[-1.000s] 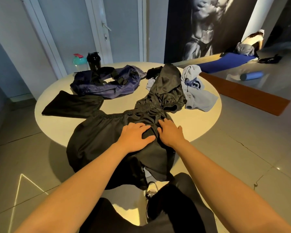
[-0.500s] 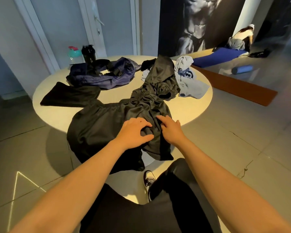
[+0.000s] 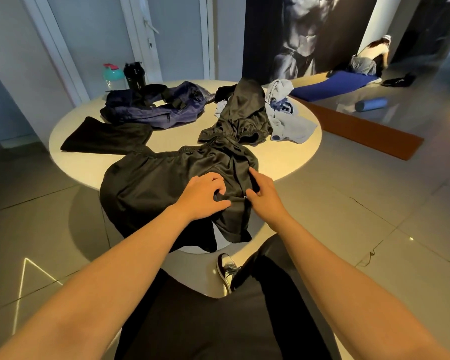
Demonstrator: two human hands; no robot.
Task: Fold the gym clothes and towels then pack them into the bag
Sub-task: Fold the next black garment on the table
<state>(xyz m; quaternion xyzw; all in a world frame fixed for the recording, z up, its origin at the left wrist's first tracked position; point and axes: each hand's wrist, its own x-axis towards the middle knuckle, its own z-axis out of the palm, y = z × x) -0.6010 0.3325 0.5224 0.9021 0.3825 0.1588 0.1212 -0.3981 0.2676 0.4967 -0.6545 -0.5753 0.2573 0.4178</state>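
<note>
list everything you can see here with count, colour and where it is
table: 1, cream, centre
near shorts: 1, black, hanging over near table edge
far shorts: 1, black, behind near shorts
folded garment: 1, black, table left
bag: 1, navy, table back left
cloth: 1, grey-blue, table right
shaker: 1, black, behind bag
bottle: 1, teal, pink lid, left of shaker
mat: 1, blue, floor far right
roller: 1, blue, floor right
left hand: 1, pinches near shorts
right hand: 1, grips near shorts

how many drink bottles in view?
2. A teal bottle and a black shaker bottle stand side by side at the table's far left edge, behind the navy bag. Others may be hidden.
</note>
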